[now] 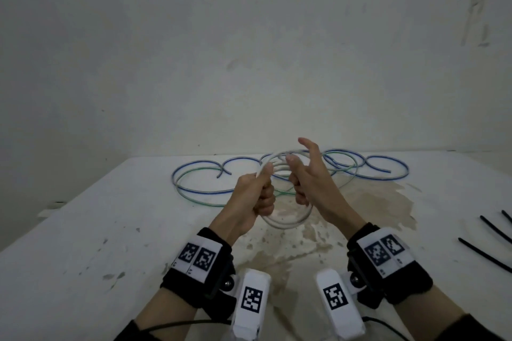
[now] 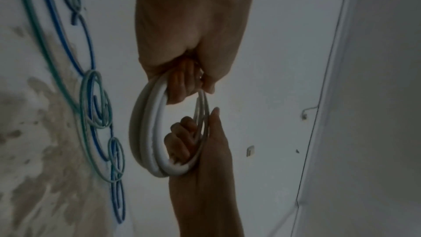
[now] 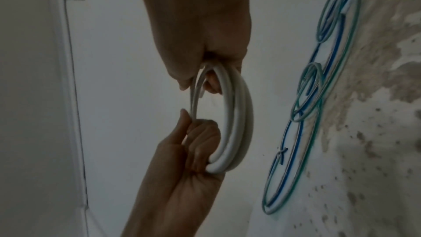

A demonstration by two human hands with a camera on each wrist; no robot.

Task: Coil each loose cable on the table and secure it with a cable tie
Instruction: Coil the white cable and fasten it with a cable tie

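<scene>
White cable wound in several loops, held upright above the bench between both grips. Left hand fisted round the coil's left side, thumb laid along the top strand. Right hand curled round the right side with lower fingers, index finger pointing up and free. Both forearms raised, wrists strapped with black marker bands. Blue and green cables sprawled loose behind the coil. Black cable ties lying well apart at the right edge.
</scene>
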